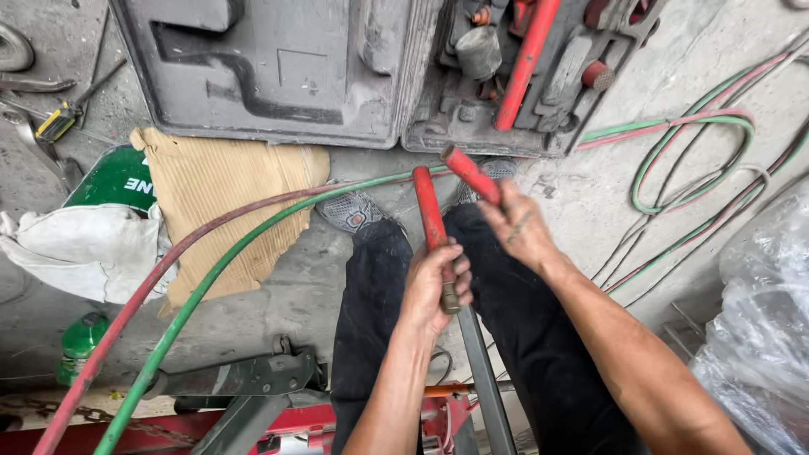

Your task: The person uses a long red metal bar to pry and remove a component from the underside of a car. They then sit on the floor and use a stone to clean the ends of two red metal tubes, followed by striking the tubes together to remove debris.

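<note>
We note our left hand (pixel 434 286) gripping a red handle (pixel 430 211), right hand (pixel 518 227) closed on a second handle (pixel 470 175), both over our knees, open grey case (pixel 354 76) ahead holding a red bar (pixel 524 63), hoses (pixel 211 278) crossing left floor.

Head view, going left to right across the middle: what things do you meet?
White cloth → torn cardboard → left hand gripping a red handle → right hand holding a second red handle → coiled green and red hoses → clear plastic bag.

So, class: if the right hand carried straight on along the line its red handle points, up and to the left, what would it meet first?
Probably the open grey tool case on the floor; the right hand aims its red handle at the case's lower edge, though depth is unclear.
</note>
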